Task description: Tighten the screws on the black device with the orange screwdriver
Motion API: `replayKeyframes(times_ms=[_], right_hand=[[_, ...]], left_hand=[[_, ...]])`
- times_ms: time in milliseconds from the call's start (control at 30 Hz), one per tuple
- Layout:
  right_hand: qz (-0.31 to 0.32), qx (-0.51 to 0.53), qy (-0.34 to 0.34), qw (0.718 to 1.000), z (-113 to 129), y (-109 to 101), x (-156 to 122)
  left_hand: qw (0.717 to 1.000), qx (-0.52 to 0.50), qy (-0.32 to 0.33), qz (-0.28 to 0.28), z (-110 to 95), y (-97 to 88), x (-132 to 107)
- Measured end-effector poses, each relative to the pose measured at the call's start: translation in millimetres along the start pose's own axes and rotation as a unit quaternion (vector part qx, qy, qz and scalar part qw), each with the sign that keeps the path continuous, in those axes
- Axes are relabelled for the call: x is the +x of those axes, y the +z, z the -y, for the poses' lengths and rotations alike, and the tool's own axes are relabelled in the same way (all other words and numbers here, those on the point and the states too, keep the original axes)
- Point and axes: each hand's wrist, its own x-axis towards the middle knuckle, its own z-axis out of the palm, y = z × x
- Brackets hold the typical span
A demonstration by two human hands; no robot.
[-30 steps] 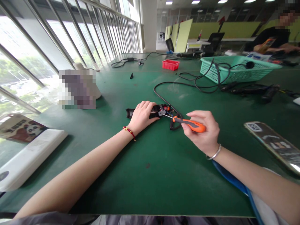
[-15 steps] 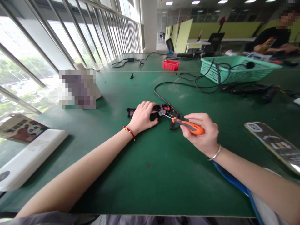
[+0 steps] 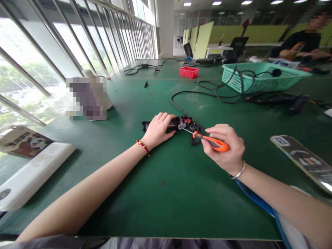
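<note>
- The black device [image 3: 175, 122] lies on its side on the green desk [image 3: 155, 193], about midway between the person's two arms, its left end sticking out past the left hand [image 3: 159, 130].
- The left hand is clamped on the device: the fingers lie close together over its top, and the thumb rests along the near side.
- The right end of the device is open, with a grey metal part [image 3: 181, 126] and some red, blue and yellow wiring in view.
- The right hand [image 3: 226, 148] holds an orange and dark grey screwdriver [image 3: 213, 142], its fingers closed around the handle.
- The screwdriver slants down to the left, its shaft reaching the grey metal part; whether the tip sits in a screw is too small to tell.
- A black cable [image 3: 190, 92] curves away from near the open end towards a mint-green basket [image 3: 272, 84] at the far right.
- Black tools [image 3: 275, 99] lie just in front of that basket.
- A small red tray [image 3: 189, 73] and a little black piece [image 3: 146, 84] are farther back on the desk.
- A phone [image 3: 303, 160] lies to the right of the right hand.
- At the left edge, a white device [image 3: 38, 173] lies beside a panda-printed box [image 3: 24, 141].
- Another person [image 3: 298, 45], in a dark top, sits at the far right.
</note>
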Motion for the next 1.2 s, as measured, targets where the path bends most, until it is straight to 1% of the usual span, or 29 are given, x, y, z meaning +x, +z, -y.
replayKeyframes(times_ms=[200,300,400,433,567,667,733,867,1000,1067,1200], right_hand=[[-0.043,0.041,-0.019,0.998,-6.2,4.6,-1.3],[-0.027,0.024,-0.025,0.999,-4.1,2.9,0.3],[0.006,0.001,-0.014,1.0,-1.2,0.4,0.4],[0.009,0.002,-0.009,1.0,-1.3,0.3,-0.1],[-0.03,0.037,-0.014,0.999,-7.0,3.5,-2.3],[-0.046,0.048,-0.02,0.998,-9.1,4.8,-2.0],[-0.043,0.037,-0.019,0.998,-6.9,3.5,-1.0],[-0.005,0.004,-0.029,1.0,-2.0,0.7,0.5],[-0.041,0.025,-0.042,0.998,-5.9,3.1,-0.3],[-0.046,0.033,-0.051,0.997,-7.1,3.9,0.1],[-0.01,-0.001,-0.07,0.997,-2.0,1.0,4.2]], left_hand=[[1.0,0.001,0.007,-0.009,1.6,1.3,-0.6],[1.0,0.002,0.005,-0.006,1.9,1.9,-0.5],[1.0,0.004,0.002,-0.003,1.6,1.9,-0.1],[1.0,0.005,0.001,-0.003,1.5,1.8,0.0],[1.0,0.005,0.006,-0.009,1.4,1.7,0.2],[1.0,0.005,0.008,-0.014,2.0,2.7,0.2],[1.0,0.005,0.009,-0.017,2.4,3.5,0.1],[1.0,0.004,0.012,-0.019,2.6,4.0,0.1],[1.0,0.006,0.009,-0.02,2.0,3.1,0.2],[1.0,0.007,0.01,-0.02,1.9,2.8,0.2],[1.0,0.006,0.012,-0.02,2.6,3.2,0.0]])
